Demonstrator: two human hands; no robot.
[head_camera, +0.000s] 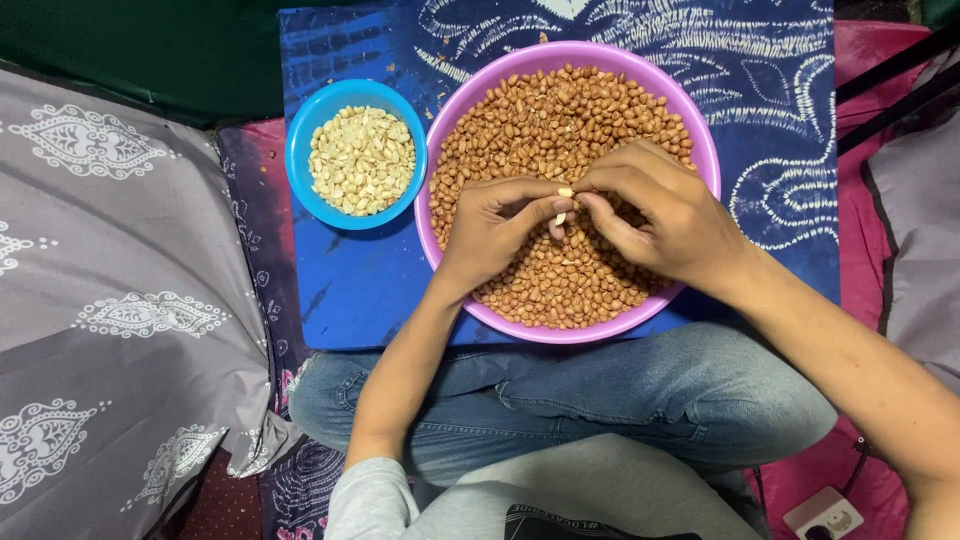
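Note:
A large purple bowl (700, 150) holds many red-brown unpeeled peanuts (545, 125). Left of it stands a smaller blue bowl (300, 150) filled with pale peeled peanuts (362, 160). Both my hands hover over the purple bowl. My left hand (495, 225) and my right hand (660, 215) meet fingertip to fingertip and pinch one pale peanut (565, 192) between them; a second pale piece shows just below it.
Both bowls rest on a blue board (350, 290) lying on a blue patterned cloth (770, 70). My crossed legs in jeans (620, 400) are under the board's near edge. A grey patterned pillow (110, 300) lies at the left, a white power socket (828, 515) at the bottom right.

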